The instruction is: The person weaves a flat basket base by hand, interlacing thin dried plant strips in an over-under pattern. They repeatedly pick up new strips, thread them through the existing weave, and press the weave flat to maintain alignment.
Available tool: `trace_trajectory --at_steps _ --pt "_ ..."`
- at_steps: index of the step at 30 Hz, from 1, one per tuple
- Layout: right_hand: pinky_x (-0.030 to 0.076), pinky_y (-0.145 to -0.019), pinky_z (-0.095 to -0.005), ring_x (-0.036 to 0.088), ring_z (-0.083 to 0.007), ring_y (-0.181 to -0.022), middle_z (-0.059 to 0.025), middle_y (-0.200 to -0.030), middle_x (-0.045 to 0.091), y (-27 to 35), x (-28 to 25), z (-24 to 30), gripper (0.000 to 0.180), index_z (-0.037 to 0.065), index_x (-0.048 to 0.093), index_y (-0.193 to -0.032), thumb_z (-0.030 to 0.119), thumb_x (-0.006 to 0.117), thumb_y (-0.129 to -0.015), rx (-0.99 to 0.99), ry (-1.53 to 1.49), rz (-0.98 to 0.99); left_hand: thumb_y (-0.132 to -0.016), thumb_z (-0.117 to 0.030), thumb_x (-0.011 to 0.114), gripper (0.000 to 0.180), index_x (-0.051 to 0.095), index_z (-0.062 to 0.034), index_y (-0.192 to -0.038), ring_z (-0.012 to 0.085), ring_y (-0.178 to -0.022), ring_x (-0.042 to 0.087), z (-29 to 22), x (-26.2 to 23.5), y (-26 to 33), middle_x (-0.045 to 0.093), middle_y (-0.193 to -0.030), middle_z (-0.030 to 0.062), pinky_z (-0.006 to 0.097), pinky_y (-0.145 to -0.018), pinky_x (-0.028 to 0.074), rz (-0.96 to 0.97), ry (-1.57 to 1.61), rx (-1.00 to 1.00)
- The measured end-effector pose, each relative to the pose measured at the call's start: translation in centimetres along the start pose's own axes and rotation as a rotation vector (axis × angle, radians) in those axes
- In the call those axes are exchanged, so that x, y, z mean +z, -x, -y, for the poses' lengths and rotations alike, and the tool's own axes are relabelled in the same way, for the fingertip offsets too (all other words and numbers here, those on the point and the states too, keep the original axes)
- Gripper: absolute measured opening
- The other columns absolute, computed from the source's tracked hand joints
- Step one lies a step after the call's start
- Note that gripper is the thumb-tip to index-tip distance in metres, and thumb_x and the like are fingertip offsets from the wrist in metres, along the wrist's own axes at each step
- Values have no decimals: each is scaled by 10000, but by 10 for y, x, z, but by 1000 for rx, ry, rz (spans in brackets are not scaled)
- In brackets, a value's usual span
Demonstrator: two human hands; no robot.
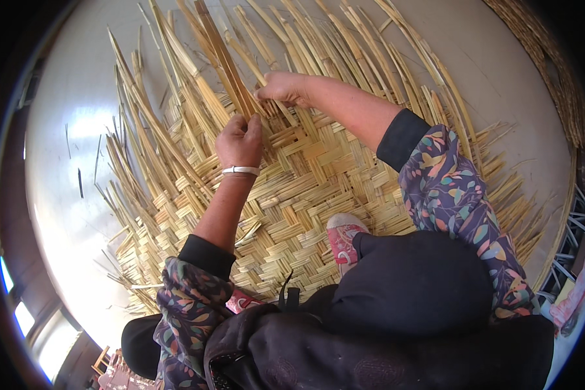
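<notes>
A mat of split reed strips (318,159) lies beneath me, woven in a slanting pattern, with long loose ends fanning out at its far side. My left hand (240,143) is closed in a fist at the weaving edge, around the foot of a few darker brown reed strips (222,55) that rise away from me. Just beyond it to the right, my right hand (286,88) has its fingers bent together on a pale reed strip (252,64). Its fingertips are partly hidden, close to the brown strips.
My pink patterned shoe (344,244) rests on the mat. Around the mat spreads a smooth pale floor (71,214), shiny at the left. A bundle of long brown stalks (549,75) lies at the far right. Short strip ends (517,208) stick out along the mat's right edge.
</notes>
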State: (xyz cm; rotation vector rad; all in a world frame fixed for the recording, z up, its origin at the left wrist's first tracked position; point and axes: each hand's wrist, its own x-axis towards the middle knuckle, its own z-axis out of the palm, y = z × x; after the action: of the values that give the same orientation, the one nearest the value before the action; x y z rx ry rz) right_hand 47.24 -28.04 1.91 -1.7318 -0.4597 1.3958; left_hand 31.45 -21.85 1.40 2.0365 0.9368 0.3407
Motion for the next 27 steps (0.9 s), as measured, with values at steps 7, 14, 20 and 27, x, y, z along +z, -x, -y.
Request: trace_trajectory --at_steps 7,14,20,27 --pt "435 -542 -268 578 -130 -677 -75 -832 604 -5 4 4 389 -33 513 -1101 267 596 -868 39 71 79 -788 -295 653 326 545 -14 -665 249 -492 502 5 -1 0 526 -555 139 349 -520 427 -25 -25 9" --pt "466 -568 -275 607 -141 -709 -68 -849 623 -4 -2 -13 312 7 540 -1098 38 627 -800 57 -211 138 -787 -294 649 318 549 -16 -670 256 -496 501 0 -3 1 521 -556 140 350 -526 428 -10 -30 2" --pt "477 -619 -292 600 -145 -715 -83 -778 640 -11 6 -18 277 -14 612 -1005 41 638 -735 -45 226 24 -786 -301 646 322 547 -19 -667 285 -509 513 0 -3 0 526 -562 150 363 -532 431 -9 -46 -3" --pt "466 -679 -290 589 -150 -745 -96 -827 649 8 4 -20 305 -29 604 -1020 101 654 -749 -224 288 -36 -785 -311 645 331 547 -18 -664 303 -517 523 -4 -4 1 534 -566 157 374 -537 435 -26 -89 22"
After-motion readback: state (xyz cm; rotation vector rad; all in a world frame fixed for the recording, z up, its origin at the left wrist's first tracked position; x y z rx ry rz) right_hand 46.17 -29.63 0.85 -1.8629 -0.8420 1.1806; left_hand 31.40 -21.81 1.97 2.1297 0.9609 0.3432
